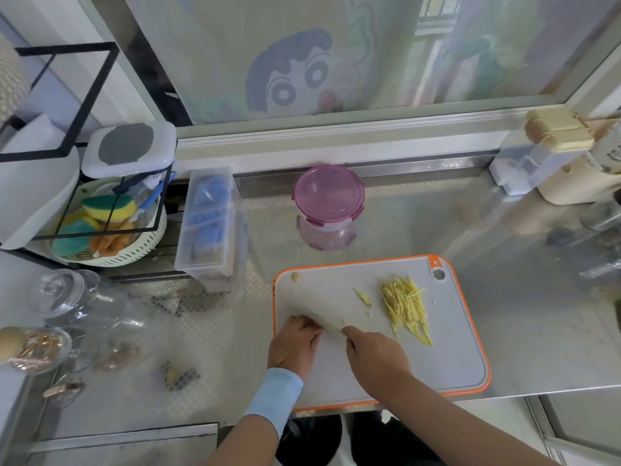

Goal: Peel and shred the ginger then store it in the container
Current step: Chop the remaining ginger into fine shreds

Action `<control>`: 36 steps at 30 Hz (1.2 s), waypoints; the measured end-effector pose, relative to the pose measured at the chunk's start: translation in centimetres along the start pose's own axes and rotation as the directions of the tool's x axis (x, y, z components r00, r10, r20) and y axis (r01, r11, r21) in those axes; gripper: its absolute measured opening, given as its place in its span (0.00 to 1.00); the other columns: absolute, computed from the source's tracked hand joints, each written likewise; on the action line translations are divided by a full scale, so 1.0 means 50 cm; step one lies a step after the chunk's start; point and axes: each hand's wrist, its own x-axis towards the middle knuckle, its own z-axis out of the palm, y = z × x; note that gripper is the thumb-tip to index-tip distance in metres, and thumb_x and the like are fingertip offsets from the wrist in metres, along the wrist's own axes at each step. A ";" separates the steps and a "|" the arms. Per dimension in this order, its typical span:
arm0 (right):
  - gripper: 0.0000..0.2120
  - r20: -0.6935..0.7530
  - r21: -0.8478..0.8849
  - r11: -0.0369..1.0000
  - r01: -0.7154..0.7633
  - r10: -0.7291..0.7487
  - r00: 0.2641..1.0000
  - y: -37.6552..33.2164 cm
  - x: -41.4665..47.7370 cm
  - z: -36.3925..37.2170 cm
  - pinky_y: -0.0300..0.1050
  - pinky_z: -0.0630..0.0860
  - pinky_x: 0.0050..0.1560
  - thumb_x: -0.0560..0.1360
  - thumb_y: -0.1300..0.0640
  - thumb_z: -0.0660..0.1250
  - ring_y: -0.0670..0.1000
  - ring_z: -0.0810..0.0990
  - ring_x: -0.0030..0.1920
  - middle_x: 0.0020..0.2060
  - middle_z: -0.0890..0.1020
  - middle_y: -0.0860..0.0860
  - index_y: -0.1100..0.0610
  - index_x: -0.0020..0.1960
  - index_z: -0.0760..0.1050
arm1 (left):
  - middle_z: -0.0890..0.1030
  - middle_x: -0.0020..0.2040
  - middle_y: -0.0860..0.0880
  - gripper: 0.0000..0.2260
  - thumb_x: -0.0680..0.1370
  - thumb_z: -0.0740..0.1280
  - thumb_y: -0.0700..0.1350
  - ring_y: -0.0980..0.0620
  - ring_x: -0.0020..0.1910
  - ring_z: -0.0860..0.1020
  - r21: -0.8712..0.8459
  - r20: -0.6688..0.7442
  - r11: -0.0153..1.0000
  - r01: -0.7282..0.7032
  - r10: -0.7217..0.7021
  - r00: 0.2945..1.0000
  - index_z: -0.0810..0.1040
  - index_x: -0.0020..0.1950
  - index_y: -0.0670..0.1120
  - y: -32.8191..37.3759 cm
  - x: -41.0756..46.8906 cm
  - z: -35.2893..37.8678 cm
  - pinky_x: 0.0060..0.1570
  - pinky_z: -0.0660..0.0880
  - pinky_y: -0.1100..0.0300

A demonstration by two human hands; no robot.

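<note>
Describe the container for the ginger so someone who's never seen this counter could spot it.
Start at the grey cutting board with the orange rim on the steel counter. Just behind it, toward the window, stands a round clear container. Its purple lid sets it apart from the rectangular clear box to its left.

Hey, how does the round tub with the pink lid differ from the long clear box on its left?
The round tub has a pink clip-on lid; the long clear box is colourless plastic all over. The tub is round and squat, the box narrow and rectangular. The tub looks empty, while the box holds blue items. Both have see-through walls and stand on the steel counter behind the cutting board.
</note>
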 end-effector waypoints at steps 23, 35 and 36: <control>0.15 0.132 -0.092 0.994 -0.051 0.063 0.989 -0.014 -0.024 0.010 0.45 0.65 0.28 0.78 0.65 0.56 0.56 0.74 0.36 0.34 0.71 0.49 0.51 0.61 0.66 | 0.83 0.44 0.53 0.09 0.67 0.76 0.39 0.51 0.48 0.78 -0.006 0.002 1.000 0.011 -0.011 1.000 0.85 0.44 0.51 -0.010 0.001 0.007 0.32 0.76 0.63; 0.21 0.136 -0.087 0.995 -0.040 0.051 0.989 -0.002 -0.060 0.008 0.45 0.67 0.31 0.77 0.67 0.55 0.49 0.69 0.32 0.34 0.70 0.48 0.49 0.66 0.64 | 0.83 0.42 0.49 0.09 0.65 0.77 0.36 0.47 0.45 0.80 -0.014 -0.032 0.998 0.058 -0.059 0.998 0.85 0.39 0.48 -0.006 0.001 0.013 0.30 0.78 0.60; 0.21 0.142 -0.087 0.995 -0.046 0.058 0.988 -0.003 -0.059 0.008 0.45 0.67 0.31 0.77 0.67 0.55 0.49 0.70 0.32 0.34 0.70 0.48 0.50 0.66 0.64 | 0.83 0.41 0.49 0.09 0.65 0.77 0.36 0.47 0.45 0.80 -0.018 -0.039 0.998 0.058 -0.059 0.997 0.85 0.39 0.48 -0.005 0.001 0.015 0.30 0.77 0.60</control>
